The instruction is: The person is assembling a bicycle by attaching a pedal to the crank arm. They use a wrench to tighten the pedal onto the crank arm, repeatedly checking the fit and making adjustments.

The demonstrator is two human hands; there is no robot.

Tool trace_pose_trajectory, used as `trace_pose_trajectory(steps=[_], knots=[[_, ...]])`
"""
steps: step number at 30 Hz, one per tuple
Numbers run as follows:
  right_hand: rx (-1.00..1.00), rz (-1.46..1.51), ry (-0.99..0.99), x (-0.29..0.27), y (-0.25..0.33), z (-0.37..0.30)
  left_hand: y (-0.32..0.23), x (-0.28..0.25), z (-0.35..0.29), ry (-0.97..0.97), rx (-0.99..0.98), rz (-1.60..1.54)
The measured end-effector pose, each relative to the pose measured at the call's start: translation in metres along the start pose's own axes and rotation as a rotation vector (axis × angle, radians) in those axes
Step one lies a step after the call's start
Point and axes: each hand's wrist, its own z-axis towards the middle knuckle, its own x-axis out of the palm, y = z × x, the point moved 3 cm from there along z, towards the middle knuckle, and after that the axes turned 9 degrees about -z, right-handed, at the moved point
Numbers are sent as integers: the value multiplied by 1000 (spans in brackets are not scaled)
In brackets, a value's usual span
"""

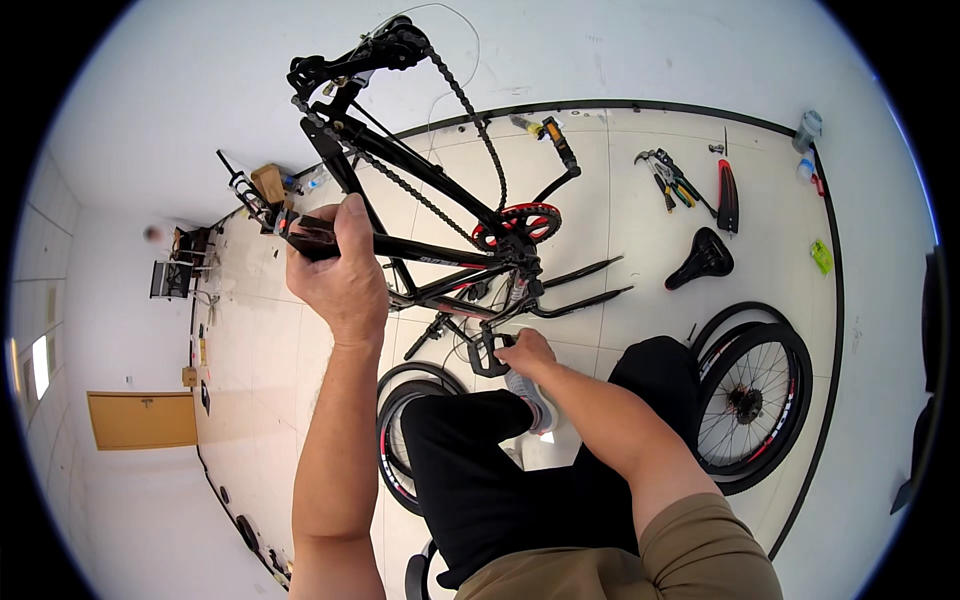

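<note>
Brightly lit, glowing panel (pixel 40 366) at left, curved edges

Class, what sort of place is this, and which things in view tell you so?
Probably a plain indoor room serving as a bicycle workshop: a bicycle frame without wheels, a detached wheel to the right, and a cluster of hand tools on the tiled floor suggest it.

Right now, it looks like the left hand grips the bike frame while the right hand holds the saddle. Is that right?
Not quite: the head view shows the right hand on the black pedal, not the saddle. The left hand does grip the bike frame.
</note>
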Motion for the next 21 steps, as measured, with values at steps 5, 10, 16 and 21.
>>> trace_pose_trajectory(steps=[5,10,16,21], knots=[[44,-35,-121,0,14,-12,0,-1,-1,-9,-9,21],[-93,-31,-120,-4,40,-23,-2,2,0,-13,17,28],[-452,-291,16,-5,47,-51,2,1,3,-21,23,15],[-505,-415,46,4,40,-54,7,0,3,-15,-2,-58]])
